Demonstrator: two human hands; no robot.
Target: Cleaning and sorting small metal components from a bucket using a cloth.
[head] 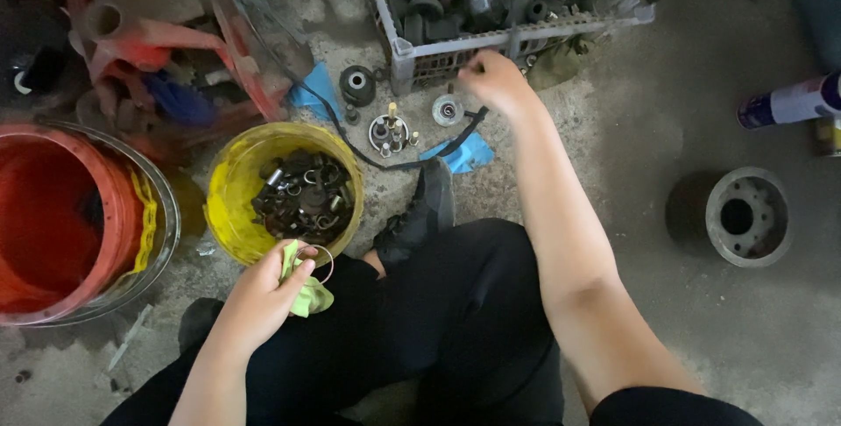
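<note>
yellow bucket (pixel 229 202): round, on the concrete floor, holding a heap of dark metal rings and small parts (pixel 305 196); taken as landmark for all entries below.

left hand (pixel 263 290): at the bucket's near rim, fingers curled shut on a yellow-green cloth (pixel 307 294) and a thin metal ring (pixel 321 258), the ring looped over the cloth just beside the rim.

right hand (pixel 495 82): well beyond the bucket, up and to its right, reaching to the front wall of a grey plastic crate (pixel 491 43); fingers bent down at the crate's lower edge, whether they grip anything cannot be told.

grey plastic crate: beyond the bucket to the right, filled with dark pulleys and machine parts.

small round bearing (pixel 448 110): on the floor between bucket and crate, just below the right hand.

round metal plate with small pins (pixel 389 133): just beyond the bucket's far rim.

black pulley (pixel 357 84): beyond that plate, near the crate's corner.

blue cloth scrap (pixel 464 152): right of the bucket, under a black cord.

red bucket (pixel 61 220): left of the yellow one, standing inside a clear rim.

grey metal hub (pixel 749 216): far right of the bucket.

spray can (pixel 788 102): beyond the hub, lying on its side.
</note>
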